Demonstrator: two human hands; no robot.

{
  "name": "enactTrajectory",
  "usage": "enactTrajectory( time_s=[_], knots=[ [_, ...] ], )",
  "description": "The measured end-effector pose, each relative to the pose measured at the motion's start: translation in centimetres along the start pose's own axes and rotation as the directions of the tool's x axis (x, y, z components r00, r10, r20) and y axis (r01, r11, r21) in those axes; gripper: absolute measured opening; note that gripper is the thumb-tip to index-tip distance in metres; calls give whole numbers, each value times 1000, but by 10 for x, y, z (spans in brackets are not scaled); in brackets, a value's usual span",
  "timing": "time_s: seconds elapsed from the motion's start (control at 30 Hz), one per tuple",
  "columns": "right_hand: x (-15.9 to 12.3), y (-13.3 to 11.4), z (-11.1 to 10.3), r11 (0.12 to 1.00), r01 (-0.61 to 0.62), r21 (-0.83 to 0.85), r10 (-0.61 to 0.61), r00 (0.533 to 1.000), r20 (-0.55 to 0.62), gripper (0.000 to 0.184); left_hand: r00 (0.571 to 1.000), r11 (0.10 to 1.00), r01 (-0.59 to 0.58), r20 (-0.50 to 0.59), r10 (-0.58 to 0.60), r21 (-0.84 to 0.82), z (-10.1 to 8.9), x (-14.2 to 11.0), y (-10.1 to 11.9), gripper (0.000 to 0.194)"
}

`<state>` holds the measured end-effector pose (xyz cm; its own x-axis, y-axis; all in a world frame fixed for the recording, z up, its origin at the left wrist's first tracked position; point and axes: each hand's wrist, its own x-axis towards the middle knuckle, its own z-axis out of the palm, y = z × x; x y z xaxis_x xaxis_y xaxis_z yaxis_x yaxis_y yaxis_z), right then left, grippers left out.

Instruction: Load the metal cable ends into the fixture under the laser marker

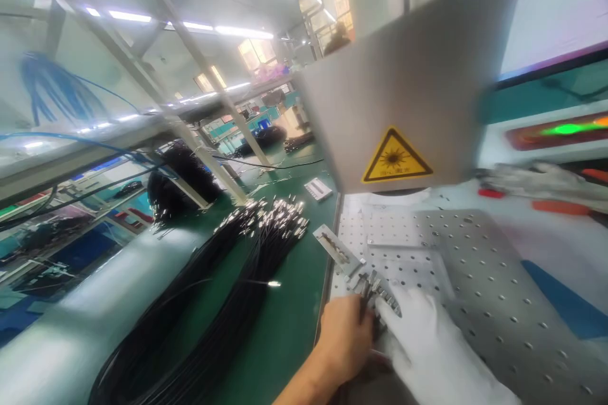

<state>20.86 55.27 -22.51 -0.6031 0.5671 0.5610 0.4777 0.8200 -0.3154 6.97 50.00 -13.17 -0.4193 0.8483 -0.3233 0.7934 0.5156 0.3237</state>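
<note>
My bare left hand (344, 335) and my right hand (420, 332), in a white glove, meet at the near left edge of the perforated metal plate (503, 291). Between them is a cluster of small silver metal connectors (377, 285), partly hidden by my fingers and blurred. Both hands are closed around it. Just beyond the connectors, a flat slotted metal fixture (335, 247) slants up to the left; whether it is joined to them I cannot tell. To the left lie bundles of black cables (247, 291) with silver tips.
A grey metal panel (413, 88) with a yellow laser warning sign (396, 157) rises behind the plate. Pliers with orange handles (560, 207) and a glove (546, 177) lie at right. A small slotted block (318, 189) sits on the green mat (297, 323). Shelf posts stand left.
</note>
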Motion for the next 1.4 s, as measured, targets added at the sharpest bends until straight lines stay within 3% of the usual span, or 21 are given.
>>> enactTrajectory(
  time_s=[0.2,0.3,0.4,0.47,0.6,0.83,1.0,1.13,1.27,1.4],
  knots=[
    [7,-2,-12,991,43,-130,-28,993,118,54,1000,1000,0,-24,0,8,-4,-4,1,20],
    [9,-1,-8,974,62,-216,-47,996,72,52,999,1000,19,-26,-20,-15,-9,-7,2,20],
    [14,4,12,971,-57,-233,52,998,-26,33,993,999,30,-115,-34,-41,-16,-6,-1,9],
    [19,6,27,954,-179,-238,165,983,-78,29,987,982,-15,-158,-15,-190,-19,-5,-8,7],
    [22,7,43,941,-223,-254,187,969,-158,28,998,793,-59,-61,27,-606,-18,-2,-23,19],
    [16,7,48,923,-257,-288,232,965,-118,29,999,614,-13,-33,-21,-789,-4,2,-27,23],
    [15,8,42,948,-226,-226,206,973,-109,27,997,737,-21,-68,-35,-675,-3,7,-25,25],
    [14,5,31,960,-223,-169,223,975,-14,28,981,823,63,-116,-155,-565,-4,6,-18,19],
    [14,3,28,970,-174,-169,171,985,-35,29,960,948,97,-222,-170,-302,-8,-2,-5,12],
    [14,5,34,941,-246,-232,240,969,-55,24,953,976,147,-242,-184,-162,-12,-4,2,9]
  ],
)
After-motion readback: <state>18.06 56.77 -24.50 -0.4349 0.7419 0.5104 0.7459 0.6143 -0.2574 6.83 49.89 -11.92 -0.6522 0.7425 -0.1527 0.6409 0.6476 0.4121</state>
